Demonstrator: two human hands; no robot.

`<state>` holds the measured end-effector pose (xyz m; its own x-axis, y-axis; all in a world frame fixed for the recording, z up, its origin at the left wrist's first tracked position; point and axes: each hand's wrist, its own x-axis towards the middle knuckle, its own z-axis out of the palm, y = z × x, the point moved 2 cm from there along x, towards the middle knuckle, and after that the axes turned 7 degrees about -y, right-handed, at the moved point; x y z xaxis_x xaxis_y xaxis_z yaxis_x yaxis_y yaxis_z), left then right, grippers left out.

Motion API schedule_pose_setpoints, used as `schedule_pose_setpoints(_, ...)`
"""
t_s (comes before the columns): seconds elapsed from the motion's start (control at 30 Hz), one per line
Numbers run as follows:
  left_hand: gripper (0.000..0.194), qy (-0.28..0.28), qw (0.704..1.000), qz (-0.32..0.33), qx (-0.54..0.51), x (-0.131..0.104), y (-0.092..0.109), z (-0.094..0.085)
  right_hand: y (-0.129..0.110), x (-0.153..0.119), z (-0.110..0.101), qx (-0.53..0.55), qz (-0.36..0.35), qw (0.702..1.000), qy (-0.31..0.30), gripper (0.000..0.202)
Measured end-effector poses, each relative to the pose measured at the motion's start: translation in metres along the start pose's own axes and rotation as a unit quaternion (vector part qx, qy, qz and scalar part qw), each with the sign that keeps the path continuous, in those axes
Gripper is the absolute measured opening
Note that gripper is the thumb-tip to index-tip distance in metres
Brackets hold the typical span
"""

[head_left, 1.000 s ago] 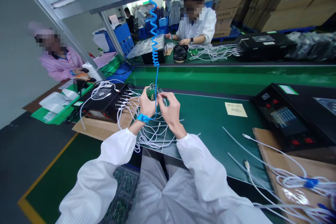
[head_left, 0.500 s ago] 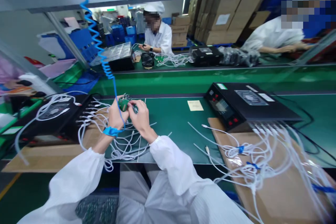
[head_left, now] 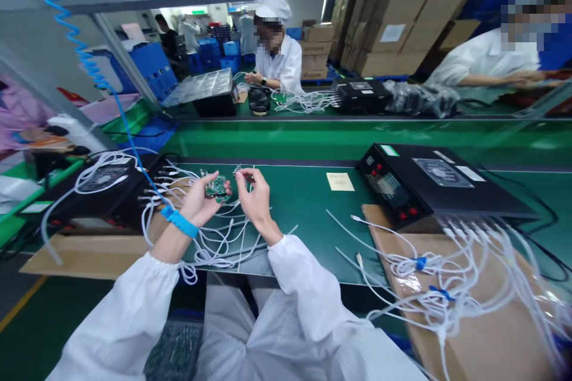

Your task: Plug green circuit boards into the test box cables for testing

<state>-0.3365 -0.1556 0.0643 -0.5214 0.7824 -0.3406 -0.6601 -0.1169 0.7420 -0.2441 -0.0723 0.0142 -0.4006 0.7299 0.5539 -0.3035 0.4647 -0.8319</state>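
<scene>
Above the green bench (head_left: 304, 205) — black boxes (head_left: 447, 187) at nine and three o'clock, white cables (head_left: 214, 262) strewn at six — a circuit board (head_left: 217, 186) is held in the left hand (head_left: 199, 199), a small part (head_left: 238, 169) pinched by the right hand (head_left: 256, 201).

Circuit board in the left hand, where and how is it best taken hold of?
Probably pinch the circuit board by its exposed far edge, coming from the far side. The left hand cups it from the near side, fingers at its right edge, and its visible face looks uneven, so an edge seems the better hold.
</scene>
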Motion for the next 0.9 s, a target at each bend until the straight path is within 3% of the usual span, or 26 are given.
schedule_pose_setpoints(0.17, 0.018, -0.047, 0.997, -0.021, -0.049, -0.005, 0.0, 0.004, -0.001, -0.007, -0.003, 0.048, 0.031, 0.998, -0.02, 0.018)
schedule_pose_setpoints(0.33, 0.01, -0.021, 0.999, -0.038, -0.015, -0.002, -0.005, 0.006, -0.002, -0.012, -0.006, 0.031, 0.019, 0.999, -0.027, 0.018)
schedule_pose_setpoints(0.47, 0.011, -0.07, 0.995, -0.063, 0.022, 0.002, -0.01, 0.009, -0.004, -0.016, -0.006, 0.044, 0.027, 0.998, -0.042, 0.021)
schedule_pose_setpoints(0.67, 0.019, -0.097, 0.991, -0.086, 0.028, 0.001, -0.01, 0.013, -0.012, -0.019, -0.012, -0.011, -0.019, 1.0, -0.018, 0.017)
schedule_pose_setpoints(0.9, 0.01, -0.067, 0.995, -0.07, 0.0, -0.005, -0.017, 0.02, -0.021, -0.023, -0.013, -0.049, -0.057, 0.997, 0.03, 0.017)
